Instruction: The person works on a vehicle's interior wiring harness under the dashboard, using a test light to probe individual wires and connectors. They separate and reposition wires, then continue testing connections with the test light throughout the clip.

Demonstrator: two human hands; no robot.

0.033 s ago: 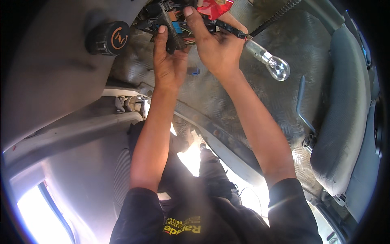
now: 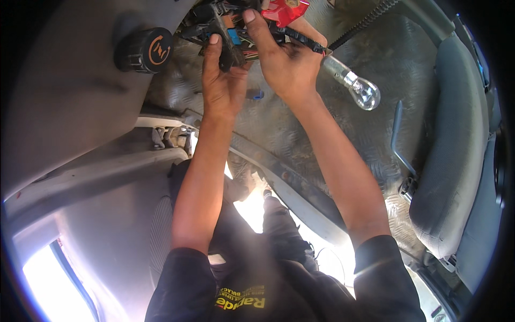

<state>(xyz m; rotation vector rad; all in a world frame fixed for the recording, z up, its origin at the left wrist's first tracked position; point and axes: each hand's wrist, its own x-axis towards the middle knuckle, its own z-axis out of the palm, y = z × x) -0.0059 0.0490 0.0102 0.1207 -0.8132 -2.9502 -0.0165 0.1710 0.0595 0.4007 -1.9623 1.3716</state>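
My left hand (image 2: 224, 88) is closed on a dark plastic connector block (image 2: 229, 51), its thumb along the near side; a blue piece and an orange-brown piece show on the block. Close by on the right, my right hand (image 2: 289, 64) has its thumb up against the wiring (image 2: 251, 53). A black-taped lead (image 2: 303, 38) passes through this hand between thumb and fingers. From its end a clear glass bulb (image 2: 366, 94) in a metal base hangs beside the hand. Just above sits a shiny red piece (image 2: 284, 12). My right fingertips are hidden.
A black round knob (image 2: 145, 51) juts from the grey panel at left. The metal floor (image 2: 370, 139) lies beneath, with a small blue item (image 2: 257, 95) on it. At right are a grey seat (image 2: 450, 145) and a blue-grey lever (image 2: 397, 126). A coiled black cable (image 2: 367, 21) runs at the top.
The bulb has swung slightly down and to the left. Both hands keep nearly the same place and grip.
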